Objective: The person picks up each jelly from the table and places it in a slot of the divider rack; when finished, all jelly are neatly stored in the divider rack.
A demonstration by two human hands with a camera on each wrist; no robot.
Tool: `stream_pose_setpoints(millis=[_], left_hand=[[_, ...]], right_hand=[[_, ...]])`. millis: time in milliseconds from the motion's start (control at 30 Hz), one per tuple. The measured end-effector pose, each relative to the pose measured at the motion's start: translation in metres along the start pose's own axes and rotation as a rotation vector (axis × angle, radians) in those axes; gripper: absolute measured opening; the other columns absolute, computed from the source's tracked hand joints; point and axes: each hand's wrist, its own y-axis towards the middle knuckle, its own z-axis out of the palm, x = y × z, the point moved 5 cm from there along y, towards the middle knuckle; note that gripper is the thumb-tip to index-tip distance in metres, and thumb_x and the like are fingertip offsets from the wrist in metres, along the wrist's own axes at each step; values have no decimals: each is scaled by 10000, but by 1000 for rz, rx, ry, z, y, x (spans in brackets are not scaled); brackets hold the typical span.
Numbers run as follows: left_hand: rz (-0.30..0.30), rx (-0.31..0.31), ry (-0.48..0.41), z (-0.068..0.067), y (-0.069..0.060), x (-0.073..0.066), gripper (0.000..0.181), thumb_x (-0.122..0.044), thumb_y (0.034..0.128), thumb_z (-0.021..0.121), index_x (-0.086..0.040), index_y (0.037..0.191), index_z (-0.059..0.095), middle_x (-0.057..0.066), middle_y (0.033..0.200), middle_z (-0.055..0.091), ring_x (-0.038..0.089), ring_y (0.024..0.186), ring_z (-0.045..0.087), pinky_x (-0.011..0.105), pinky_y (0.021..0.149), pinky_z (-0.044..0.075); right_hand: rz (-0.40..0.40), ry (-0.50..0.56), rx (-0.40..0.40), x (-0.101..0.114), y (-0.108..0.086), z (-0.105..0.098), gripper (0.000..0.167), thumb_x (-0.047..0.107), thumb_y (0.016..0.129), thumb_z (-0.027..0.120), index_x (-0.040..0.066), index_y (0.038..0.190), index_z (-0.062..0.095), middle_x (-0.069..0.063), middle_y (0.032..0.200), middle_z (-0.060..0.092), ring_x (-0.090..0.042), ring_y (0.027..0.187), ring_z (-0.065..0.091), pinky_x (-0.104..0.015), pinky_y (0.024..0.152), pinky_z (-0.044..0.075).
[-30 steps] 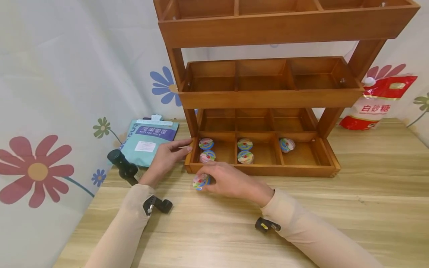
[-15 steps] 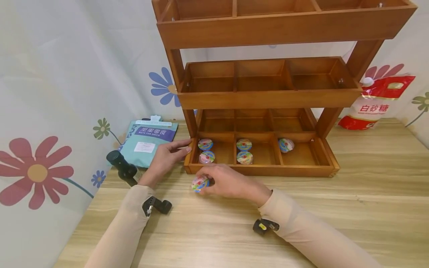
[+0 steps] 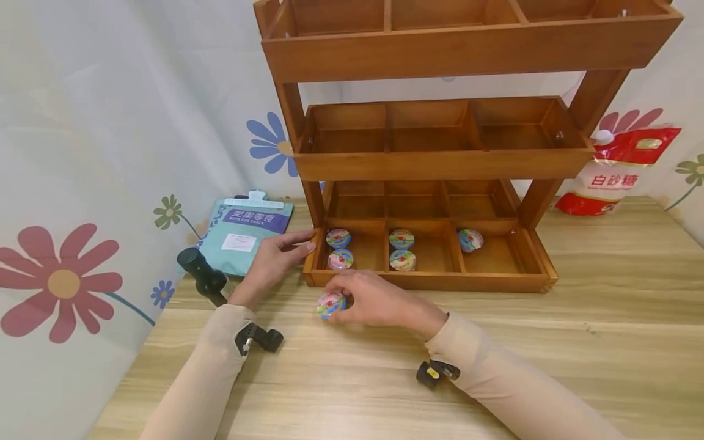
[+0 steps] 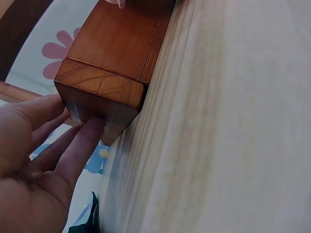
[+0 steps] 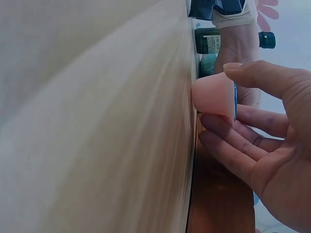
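Note:
My right hand (image 3: pixel 374 300) pinches a small jelly cup (image 3: pixel 331 304) between thumb and fingers, just in front of the wooden rack (image 3: pixel 440 280). From the right wrist view, the jelly cup (image 5: pixel 214 96) shows a pink tapered body, its base at the tabletop. My left hand (image 3: pixel 274 261) rests its fingertips against the left side of the rack's bottom tray, fingers fairly straight; in the left wrist view, this hand (image 4: pixel 46 160) touches the tray's end wall. Two jelly cups (image 3: pixel 340 259) lie in the tray's front left compartment, two others (image 3: pixel 403 260) in the middle, one (image 3: pixel 470 239) in the right.
Left of the rack stand a dark bottle (image 3: pixel 203 272) and a teal nut snack bag (image 3: pixel 242 235) with a clip. A red and white sugar bag (image 3: pixel 616 171) leans at the right. The rack's upper tiers (image 3: pixel 440 165) overhang the bottom tray.
The held jelly cup and my right hand have shifted very slightly toward the front. My left hand stays against the rack; the cups in the tray have not moved.

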Motion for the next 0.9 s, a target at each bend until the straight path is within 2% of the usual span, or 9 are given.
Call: stream_pose_setpoints(millis=[300,400,533,633,767,900], left_hand=[[-10,-1,-3,0,0,1,416,-191,1026,746,-53,1415,691,149,1392,682,314,1170,710,320,910,625],[-13,1,10,-1,-1,0,424,-198,1031,740,-57,1426,682,152,1404,674,314,1177,706,334,929,620],[-17,5,24,-1,-2,-1,422,-195,1037,732,-63,1434,677,152,1410,670,314,1181,702,351,941,617],[-23,5,17,-1,0,0,416,-187,1038,730,-61,1431,680,156,1405,673,328,1181,702,359,936,620],[-36,5,22,-1,-1,-1,420,-190,1042,725,-65,1440,673,156,1418,665,327,1193,696,352,940,618],[-49,9,40,-1,-1,-1,428,-208,1046,721,-77,1449,668,148,1429,659,319,1202,693,352,950,614]], right_hand=[[-38,24,-31,7,-8,-14,384,207,908,844,51,1240,730,-18,1156,716,-154,1035,664,-267,920,567],[-20,32,-31,9,-12,-20,389,214,924,837,60,1264,727,-21,1225,711,-174,1074,669,-285,937,576],[6,13,-40,8,-21,-30,397,236,940,832,72,1286,728,4,1212,694,-171,1060,659,-315,930,582],[0,-2,-70,7,-28,-38,392,225,932,844,72,1277,738,21,1134,686,-161,1012,641,-330,902,584],[-11,-20,-115,3,-38,-50,381,204,922,860,72,1261,745,28,1113,688,-154,991,632,-330,877,584],[13,-35,-156,-2,-51,-64,388,187,916,869,67,1262,740,9,1142,694,-165,1008,647,-341,874,591]])
